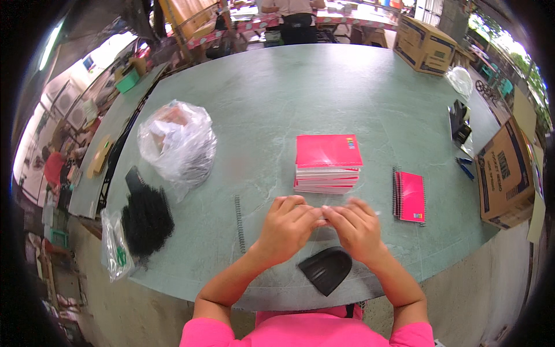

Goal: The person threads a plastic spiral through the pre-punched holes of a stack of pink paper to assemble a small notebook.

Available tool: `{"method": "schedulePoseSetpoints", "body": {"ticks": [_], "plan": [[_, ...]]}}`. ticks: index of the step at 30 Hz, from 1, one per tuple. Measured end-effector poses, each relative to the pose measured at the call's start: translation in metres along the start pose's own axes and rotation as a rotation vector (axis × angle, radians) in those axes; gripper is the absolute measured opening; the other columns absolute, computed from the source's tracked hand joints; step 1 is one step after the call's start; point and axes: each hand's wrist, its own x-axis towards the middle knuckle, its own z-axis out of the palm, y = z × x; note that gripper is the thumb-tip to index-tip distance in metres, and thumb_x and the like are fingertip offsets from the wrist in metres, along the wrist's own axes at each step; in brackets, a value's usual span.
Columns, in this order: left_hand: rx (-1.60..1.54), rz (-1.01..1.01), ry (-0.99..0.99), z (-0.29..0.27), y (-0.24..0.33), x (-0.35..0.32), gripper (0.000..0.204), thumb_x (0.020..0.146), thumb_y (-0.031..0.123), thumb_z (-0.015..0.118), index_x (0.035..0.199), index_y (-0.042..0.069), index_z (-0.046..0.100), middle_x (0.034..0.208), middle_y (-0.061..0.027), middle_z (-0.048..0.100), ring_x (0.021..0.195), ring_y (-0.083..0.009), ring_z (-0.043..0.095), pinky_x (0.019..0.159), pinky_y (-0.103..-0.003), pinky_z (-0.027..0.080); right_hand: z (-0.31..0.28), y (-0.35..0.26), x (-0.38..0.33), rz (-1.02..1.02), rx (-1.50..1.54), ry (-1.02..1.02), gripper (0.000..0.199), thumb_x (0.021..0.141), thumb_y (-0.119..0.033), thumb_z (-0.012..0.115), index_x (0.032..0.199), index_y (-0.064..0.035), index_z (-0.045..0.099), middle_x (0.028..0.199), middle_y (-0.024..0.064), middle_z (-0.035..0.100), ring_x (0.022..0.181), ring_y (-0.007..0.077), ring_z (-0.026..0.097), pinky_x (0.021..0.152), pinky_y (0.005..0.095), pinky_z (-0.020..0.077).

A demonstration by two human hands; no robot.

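Just in front of a stack of red-pink notebooks (328, 151), my left hand (289, 224) and my right hand (355, 226) meet fingertip to fingertip. Both are closed in a pinch. What lies between the fingers is too small and hidden to make out. Below my right hand rests a black, rounded, scoop-shaped piece (326, 270). One dark spiral binding coil (239, 224) lies alone left of my left hand. To the right of the stack are a few spiral-bound red-pink notebooks (411, 196), piled together.
Many black coils (147, 222) are heaped at the left, beside a clear plastic packet (117, 248) and a bulging plastic bag (176, 144). Cardboard boxes (504, 176), blue-handled pliers (464, 168) and a black tape dispenser (459, 122) occupy the right side. A person (295, 11) is beyond the table.
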Motion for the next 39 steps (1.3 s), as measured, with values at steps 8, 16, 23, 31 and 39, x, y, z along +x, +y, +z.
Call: {"method": "schedulePoseSetpoints", "body": {"ticks": [8,16,23,31,39], "plan": [[0.418,-0.783,-0.012,0.005,-0.116,-0.101,0.033,0.080,0.027,0.063,0.097,0.000,0.055,0.090,-0.0163,0.060,0.083,-0.0340,0.055,0.074,-0.040,0.044,0.048,0.003,-0.018,0.208,0.150,-0.152,0.017,0.071,-0.008,0.062,0.089,-0.0074,0.060,0.072,0.0078,0.059,0.066,0.0261,0.057,0.061,0.0365,0.0425],[-0.383,-0.670,-0.107,0.010,-0.051,-0.045,0.019,0.081,0.015,0.062,0.090,0.000,0.055,0.078,-0.0141,0.061,0.068,-0.0245,0.059,0.062,-0.031,0.046,0.056,0.004,-0.008,0.381,0.104,-0.263,0.018,0.073,-0.016,0.065,0.088,-0.0080,0.059,0.065,0.0072,0.057,0.064,0.0271,0.056,0.061,0.0376,0.0423],[-0.382,-0.420,-0.049,0.022,-0.038,-0.034,0.016,0.082,0.015,0.062,0.090,0.000,0.064,0.077,-0.0109,0.063,0.065,-0.0161,0.058,0.058,-0.028,0.045,0.058,0.001,-0.005,0.328,0.118,-0.112,0.016,0.074,-0.019,0.065,0.088,-0.0127,0.063,0.063,0.0033,0.057,0.061,0.0216,0.055,0.057,0.0349,0.0384],[-0.549,-0.820,-0.140,0.021,-0.026,-0.028,0.013,0.081,0.011,0.062,0.088,0.000,0.062,0.072,-0.0107,0.061,0.061,-0.0175,0.057,0.056,-0.029,0.044,0.054,0.001,-0.007,0.308,0.133,-0.138,0.016,0.071,-0.012,0.064,0.087,-0.0119,0.063,0.067,0.0032,0.059,0.065,0.0216,0.056,0.059,0.0351,0.0390],[-0.293,-0.341,-0.004,0.030,-0.031,-0.021,0.018,0.075,0.010,0.066,0.089,0.001,0.058,0.071,-0.0117,0.055,0.068,-0.0263,0.057,0.059,-0.032,0.045,0.054,-0.002,-0.004,0.279,0.039,-0.272,0.012,0.070,-0.007,0.060,0.081,-0.0096,0.058,0.078,0.0039,0.060,0.074,0.0224,0.057,0.063,0.0349,0.0395]]}}
